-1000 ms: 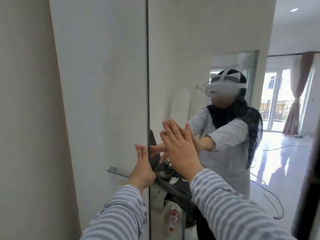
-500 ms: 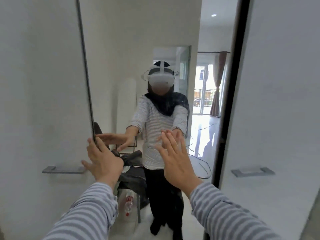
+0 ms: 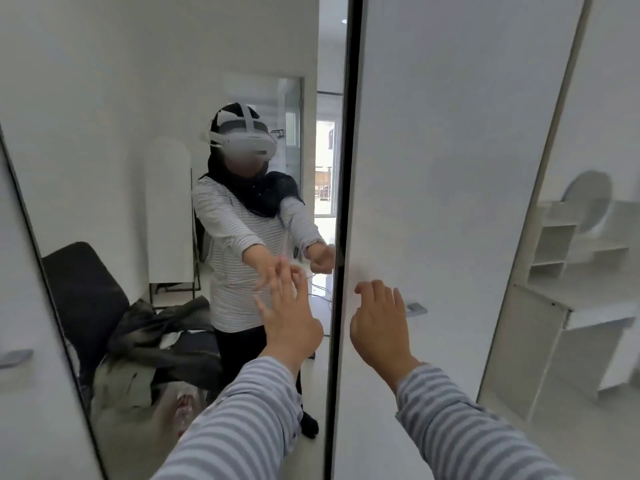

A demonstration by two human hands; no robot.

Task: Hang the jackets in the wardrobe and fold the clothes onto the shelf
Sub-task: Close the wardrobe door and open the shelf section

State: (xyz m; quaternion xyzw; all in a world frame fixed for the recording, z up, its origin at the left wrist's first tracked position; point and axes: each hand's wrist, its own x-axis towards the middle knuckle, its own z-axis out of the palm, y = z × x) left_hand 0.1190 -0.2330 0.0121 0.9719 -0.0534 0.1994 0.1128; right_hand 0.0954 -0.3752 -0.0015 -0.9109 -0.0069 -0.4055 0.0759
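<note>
Two hands were raised in front of the wardrobe. The left hand (image 3: 289, 320) was open, fingers spread, held flat before the mirror door (image 3: 166, 140); contact with the glass could not be confirmed. The right hand (image 3: 379, 327) was open with fingers loosely curled, empty, before the white door (image 3: 450, 133), just beside the dark vertical edge between the two panels. Both sleeves were grey-and-white striped.

One handle (image 3: 415, 308) showed on the white door, partly hidden behind the right hand's fingers, its long axis horizontal. A second handle (image 3: 15, 356) showed at the far left edge, blurred. The doors stood upright, long axis vertical; wide-angle distortion tilted their edges in view.

The mirror reflected one person in a white headset with both arms extended. Behind the reflected person stood one black chair (image 3: 86, 292). A pile of dark jackets (image 3: 162, 334) lay over its seat, draped toward the floor; the number of garments could not be counted. Pale clothing (image 3: 121, 382) lay under the pile.

To the right, one white shelf unit (image 3: 554, 244) with open compartments was visible.

No readable writing or labels were visible.
</note>
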